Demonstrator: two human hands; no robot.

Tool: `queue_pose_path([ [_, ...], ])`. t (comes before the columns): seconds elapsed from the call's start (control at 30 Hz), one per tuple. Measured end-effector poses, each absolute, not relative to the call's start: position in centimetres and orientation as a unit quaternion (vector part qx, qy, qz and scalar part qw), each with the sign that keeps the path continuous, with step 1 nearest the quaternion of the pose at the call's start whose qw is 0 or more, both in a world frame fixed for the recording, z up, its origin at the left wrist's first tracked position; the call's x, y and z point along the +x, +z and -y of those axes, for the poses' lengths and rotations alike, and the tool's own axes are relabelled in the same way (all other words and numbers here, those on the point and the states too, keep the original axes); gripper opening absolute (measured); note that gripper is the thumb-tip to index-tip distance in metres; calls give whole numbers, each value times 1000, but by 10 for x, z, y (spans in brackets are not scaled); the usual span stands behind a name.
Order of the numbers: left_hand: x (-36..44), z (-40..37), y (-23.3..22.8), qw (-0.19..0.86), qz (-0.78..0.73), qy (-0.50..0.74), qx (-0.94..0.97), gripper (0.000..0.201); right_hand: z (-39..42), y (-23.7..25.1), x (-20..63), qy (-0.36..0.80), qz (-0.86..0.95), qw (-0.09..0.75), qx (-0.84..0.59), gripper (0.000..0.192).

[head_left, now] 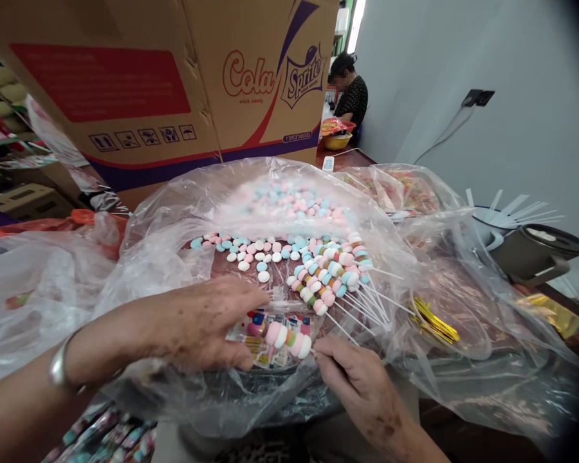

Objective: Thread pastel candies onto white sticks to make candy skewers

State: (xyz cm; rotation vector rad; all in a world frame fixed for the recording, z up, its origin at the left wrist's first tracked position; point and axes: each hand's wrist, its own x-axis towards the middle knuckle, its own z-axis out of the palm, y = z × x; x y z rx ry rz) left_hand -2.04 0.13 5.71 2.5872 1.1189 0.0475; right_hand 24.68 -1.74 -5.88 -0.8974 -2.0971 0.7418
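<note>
My right hand (pixel 354 379) pinches the stick end of a marshmallow candy skewer (pixel 289 341), strung with pink, white, green and orange pieces. The skewer lies over a printed clear wrapper (pixel 270 365) near the table's front edge. At the wrapper's left side is my left hand (pixel 212 318), its thumb and fingers spread apart; whether the fingertips touch the plastic I cannot tell. Just beyond, finished skewers (pixel 325 276) are piled with white sticks pointing right. Loose pink, blue and white candies (pixel 263 257) spill from a large clear bag (pixel 280 186).
A big cardboard box (pixel 149 77) stands behind the bag. To the right lie gold twist ties (pixel 434 321), a dark mug (pixel 543 254) and a pot of white sticks (pixel 499 215). Wrapped sweets (pixel 101 434) sit below left. A person (pixel 352 93) sits farther back.
</note>
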Motion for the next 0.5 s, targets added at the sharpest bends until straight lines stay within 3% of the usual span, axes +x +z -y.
queue_pose_path([
  [0.1, -23, -12, 50, 314, -412, -93, 850, 16, 13, -56, 250, 215, 851, 356, -321, 23],
  [0.2, -20, -13, 39, 409, -422, -65, 807, 5, 10, -53, 253, 167, 874, 336, -307, 24],
  [0.27, -18, -10, 32, 376, -426, -36, 822, 11, 9, -52, 253, 138, 890, 325, -288, 25],
  [0.37, -10, -2, 25, 240, -414, -45, 877, 19, 9, -51, 250, 128, 904, 308, -267, 27],
  [0.5, 5, 6, 19, 129, -358, -81, 921, 21, 16, -52, 238, 281, 870, 261, -308, 27],
])
